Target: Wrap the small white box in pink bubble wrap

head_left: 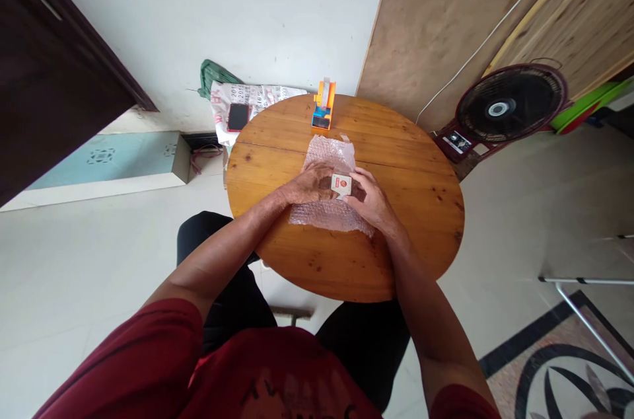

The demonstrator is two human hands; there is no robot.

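Observation:
A small white box with a red print on its top sits over the middle of a sheet of bubble wrap. My left hand curves around the box's left side, with its fingertips partly hidden. From the right, my right hand has its thumb and fingers against the box's edge. Both hands close on the box from opposite sides. Beneath them, the bubble wrap lies spread on the round wooden table, its near part showing below my wrists.
An orange and blue tape dispenser stands at the table's far edge. Behind the left edge is a dark flat device on a printed white sack. A fan stands beyond the table on the right.

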